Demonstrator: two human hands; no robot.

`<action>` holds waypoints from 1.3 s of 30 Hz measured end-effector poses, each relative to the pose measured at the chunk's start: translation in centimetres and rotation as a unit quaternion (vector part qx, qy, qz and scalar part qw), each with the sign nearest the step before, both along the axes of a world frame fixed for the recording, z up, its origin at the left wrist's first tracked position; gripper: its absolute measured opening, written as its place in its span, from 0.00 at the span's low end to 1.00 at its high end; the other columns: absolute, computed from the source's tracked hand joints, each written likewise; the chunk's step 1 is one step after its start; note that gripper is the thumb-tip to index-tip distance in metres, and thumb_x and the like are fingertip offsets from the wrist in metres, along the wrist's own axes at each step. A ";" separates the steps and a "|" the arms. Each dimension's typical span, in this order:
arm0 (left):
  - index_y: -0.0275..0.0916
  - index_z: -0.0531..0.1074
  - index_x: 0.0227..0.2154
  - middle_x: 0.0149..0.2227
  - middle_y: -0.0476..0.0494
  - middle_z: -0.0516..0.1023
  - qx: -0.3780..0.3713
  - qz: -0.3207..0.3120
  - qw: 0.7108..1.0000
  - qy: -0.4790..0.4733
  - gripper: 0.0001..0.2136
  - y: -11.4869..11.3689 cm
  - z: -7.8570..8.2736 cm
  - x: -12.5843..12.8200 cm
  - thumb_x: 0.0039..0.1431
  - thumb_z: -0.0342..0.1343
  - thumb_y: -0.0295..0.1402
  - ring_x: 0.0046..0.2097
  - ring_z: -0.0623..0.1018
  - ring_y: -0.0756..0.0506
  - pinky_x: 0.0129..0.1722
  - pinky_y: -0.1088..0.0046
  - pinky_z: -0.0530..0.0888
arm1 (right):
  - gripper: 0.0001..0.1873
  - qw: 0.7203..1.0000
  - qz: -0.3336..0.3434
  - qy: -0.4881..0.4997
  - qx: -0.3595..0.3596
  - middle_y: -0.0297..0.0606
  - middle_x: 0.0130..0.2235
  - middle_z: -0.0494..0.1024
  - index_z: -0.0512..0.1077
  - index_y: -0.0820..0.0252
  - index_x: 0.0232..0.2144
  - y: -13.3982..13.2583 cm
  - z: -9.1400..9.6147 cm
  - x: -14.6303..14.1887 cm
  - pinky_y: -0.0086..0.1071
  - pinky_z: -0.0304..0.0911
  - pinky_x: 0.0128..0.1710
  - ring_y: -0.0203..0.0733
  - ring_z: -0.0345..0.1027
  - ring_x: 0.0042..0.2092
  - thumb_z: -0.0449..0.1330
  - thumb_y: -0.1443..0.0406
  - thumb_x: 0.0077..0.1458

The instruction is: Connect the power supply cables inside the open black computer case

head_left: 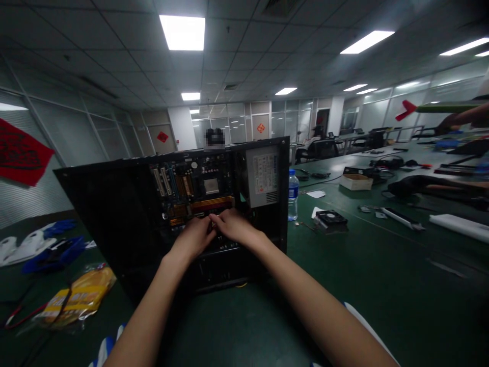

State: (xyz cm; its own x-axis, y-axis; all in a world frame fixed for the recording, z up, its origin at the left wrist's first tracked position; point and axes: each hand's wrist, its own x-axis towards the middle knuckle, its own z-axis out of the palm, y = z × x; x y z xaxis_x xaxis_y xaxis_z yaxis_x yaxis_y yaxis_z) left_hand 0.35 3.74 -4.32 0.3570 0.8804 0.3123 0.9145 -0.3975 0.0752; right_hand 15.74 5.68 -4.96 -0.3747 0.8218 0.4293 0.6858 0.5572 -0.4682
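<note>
An open black computer case [114,204] stands on the green table, its motherboard [191,188] facing me and a grey power supply [263,176] at its upper right. Both of my hands reach inside, at the lower edge of the motherboard. My left hand [194,237] and my right hand [233,227] meet fingertip to fingertip, the fingers curled and pinched together over something small I cannot make out. The yellow and red memory slots lie just above my knuckles.
A water bottle [293,193] stands right of the case, with a loose fan [330,218] and a small cardboard box [356,181] beyond. A yellow plastic bag [78,298] and blue-white gloves [42,244] lie at the left. Another person's arm [458,118] shows at far right.
</note>
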 end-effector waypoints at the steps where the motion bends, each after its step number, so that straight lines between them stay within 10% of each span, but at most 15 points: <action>1: 0.35 0.74 0.38 0.35 0.36 0.81 -0.004 0.000 1.000 0.009 0.08 0.0 0.1 0.0 0.61 0.53 0.32 0.37 0.80 0.41 0.34 0.71 0.67 | 0.30 1.000 -0.005 -0.009 -0.004 0.47 0.32 0.82 0.80 0.63 0.30 -0.1 0.1 0.0 0.29 0.55 0.31 0.42 0.74 0.34 0.46 0.52 0.67; 30: 0.36 0.69 0.22 0.20 0.53 0.66 -0.104 -0.091 0.985 -0.103 0.08 -0.5 1.0 -0.4 0.52 0.51 0.33 0.26 0.64 0.51 0.26 0.76 0.56 | 0.27 0.995 -0.052 -0.054 -0.070 0.57 0.42 0.80 0.79 0.71 0.42 -0.6 0.7 0.2 0.32 0.64 0.37 0.52 0.76 0.45 0.46 0.56 0.67; 39: 0.37 0.75 0.28 0.27 0.40 0.77 -0.048 -0.027 0.996 0.066 0.15 -2.5 2.7 -0.2 0.62 0.47 0.37 0.27 0.73 0.47 0.26 0.73 0.60 | 0.26 0.981 -0.020 -0.160 -0.107 0.57 0.48 0.78 0.76 0.70 0.48 -1.2 0.9 0.8 0.35 0.67 0.43 0.53 0.75 0.49 0.47 0.56 0.66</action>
State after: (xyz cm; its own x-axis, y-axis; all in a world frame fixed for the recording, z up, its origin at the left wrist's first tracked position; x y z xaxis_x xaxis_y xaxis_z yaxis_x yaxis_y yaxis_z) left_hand 0.17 1.24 -1.65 0.4368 0.8826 0.1737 0.8966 -0.4429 -0.0043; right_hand 16.55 4.49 -4.06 -0.4276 0.8970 0.1121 0.8358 0.4396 -0.3289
